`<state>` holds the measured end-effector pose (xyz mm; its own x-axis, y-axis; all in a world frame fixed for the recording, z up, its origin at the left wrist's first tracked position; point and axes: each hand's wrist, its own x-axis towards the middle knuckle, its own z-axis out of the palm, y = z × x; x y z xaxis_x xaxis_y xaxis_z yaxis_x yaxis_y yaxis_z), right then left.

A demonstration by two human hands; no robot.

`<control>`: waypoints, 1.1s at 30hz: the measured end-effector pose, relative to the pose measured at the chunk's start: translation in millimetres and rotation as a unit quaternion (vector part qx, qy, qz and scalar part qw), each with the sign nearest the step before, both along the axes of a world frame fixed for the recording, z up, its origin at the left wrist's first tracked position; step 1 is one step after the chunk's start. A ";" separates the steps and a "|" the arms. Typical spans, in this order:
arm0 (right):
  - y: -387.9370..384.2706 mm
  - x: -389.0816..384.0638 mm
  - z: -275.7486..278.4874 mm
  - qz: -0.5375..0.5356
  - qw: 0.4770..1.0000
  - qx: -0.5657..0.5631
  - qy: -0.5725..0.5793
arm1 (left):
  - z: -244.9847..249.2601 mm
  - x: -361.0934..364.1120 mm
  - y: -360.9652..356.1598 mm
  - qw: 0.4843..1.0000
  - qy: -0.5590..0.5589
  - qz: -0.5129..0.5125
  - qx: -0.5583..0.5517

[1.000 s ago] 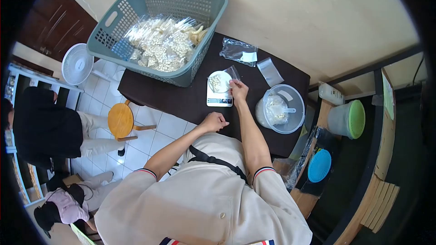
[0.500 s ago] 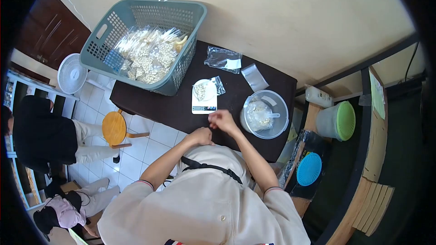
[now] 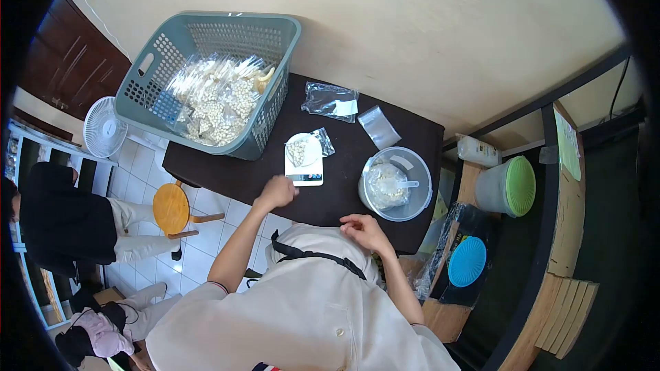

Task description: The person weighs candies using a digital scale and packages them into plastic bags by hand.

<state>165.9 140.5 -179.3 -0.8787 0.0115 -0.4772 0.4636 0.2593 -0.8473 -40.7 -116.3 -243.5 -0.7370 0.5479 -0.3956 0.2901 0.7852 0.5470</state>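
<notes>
My left hand (image 3: 277, 192) hovers just in front of the white digital scale (image 3: 309, 180), fingers curled together; what they hold, if anything, is hidden. On the scale sits a round white dish (image 3: 313, 150) with small pale pieces (image 3: 296, 152) on one side of it. A small clear packet (image 3: 324, 141) lies against the dish's right side. My right hand (image 3: 366, 232) is by the table's front edge near my waist, fingers loosely apart with nothing seen in them. Beyond it stands a clear bucket (image 3: 419, 199) holding a bag of pale pieces (image 3: 385, 191) and a translucent scoop (image 3: 407, 184).
A grey-green basket (image 3: 265, 139) full of filled clear bags (image 3: 220, 99) stands at the table's left. Clear plastic bags (image 3: 328, 99) and a silvery pouch (image 3: 379, 128) lie farther back. Shelves with lidded tubs (image 3: 505, 185) are at right. A stool (image 3: 170, 208) and two people are at left.
My left hand has moved up toward the scale from my waist. My right hand has drawn back from near the scale to the table's front edge. The view has shifted slightly.
</notes>
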 end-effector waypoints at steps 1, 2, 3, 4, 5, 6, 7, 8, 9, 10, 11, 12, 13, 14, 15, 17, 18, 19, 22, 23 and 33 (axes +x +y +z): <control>2.3 1.1 12.1 0.027 1.000 0.002 0.015 | 0.8 -10.2 6.1 0.994 0.066 0.055 0.061; 6.6 0.8 22.4 0.038 0.999 -0.010 0.023 | 1.6 -19.5 11.4 0.979 0.070 0.113 0.151; 14.1 0.3 32.5 0.037 0.999 -0.010 0.023 | 11.3 -28.3 22.9 0.969 0.045 0.167 0.177; 25.1 -1.7 43.1 0.030 0.998 -0.047 0.022 | 2.2 -42.8 29.4 0.970 0.096 0.146 0.170; 35.5 -3.4 54.8 0.024 0.996 -0.083 0.020 | -7.0 -53.1 35.7 0.968 0.145 0.126 0.164; 43.4 -6.3 68.9 -0.018 0.995 -0.097 0.024 | -0.4 -55.7 45.9 0.967 0.145 0.124 0.167; 51.9 -11.9 83.5 -0.067 0.994 -0.081 0.016 | 12.2 -56.9 61.9 0.966 0.199 0.097 0.134; 63.9 -19.9 83.1 -0.095 0.994 0.016 0.049 | 22.1 -59.3 74.8 0.960 0.252 0.070 0.101; 73.5 -24.9 78.2 -0.122 0.983 0.114 0.081 | 1.5 -67.2 86.5 0.974 0.215 0.046 0.056; 79.3 -25.9 67.1 -0.128 0.981 0.118 0.082 | -3.2 -68.1 95.5 0.973 0.228 0.030 0.026; 86.7 -29.5 55.7 -0.129 0.950 0.254 0.131 | -6.8 -68.5 105.0 0.970 0.244 0.015 -0.002; 95.2 -36.0 52.1 -0.127 0.896 0.386 0.179 | -11.5 -71.1 112.1 0.969 0.245 0.007 -0.020; 93.7 -38.9 58.7 -0.133 0.908 0.359 0.171 | -16.0 -73.7 116.5 0.973 0.231 0.008 -0.023; 89.4 -41.4 64.0 -0.150 0.926 0.301 0.173 | -24.3 -76.0 119.8 0.974 0.224 0.018 -0.008; 83.4 -43.6 64.9 -0.165 0.941 0.240 0.174 | -36.8 -79.7 121.2 0.976 0.218 0.029 0.005; 69.9 -44.5 51.6 -0.185 0.954 0.154 0.181 | -27.6 -77.9 118.9 0.968 0.242 0.024 0.054; 60.4 -48.5 59.1 -0.181 0.954 0.154 0.183 | -28.1 -76.2 117.6 0.966 0.238 0.037 0.093; 51.3 -53.1 66.4 -0.176 0.955 0.152 0.184 | -31.3 -77.3 114.6 0.962 0.234 0.051 0.130; 33.8 -66.6 56.5 -0.192 0.967 0.088 0.141 | -42.9 -83.0 108.9 0.964 0.186 0.065 0.181; 27.5 -69.1 53.2 -0.189 0.968 0.086 0.139 | -47.5 -83.3 106.4 0.964 0.185 0.068 0.178; 30.8 -106.0 80.6 -0.268 0.920 -0.063 0.281 | 93.9 -41.3 94.7 0.769 -0.129 0.147 0.608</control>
<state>59.9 171.3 -98.8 -0.8712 0.4903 0.0227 -0.0230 0.0054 -0.9997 -82.0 -21.5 -149.6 -0.8831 0.4523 0.1245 -0.0432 -0.3427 0.9385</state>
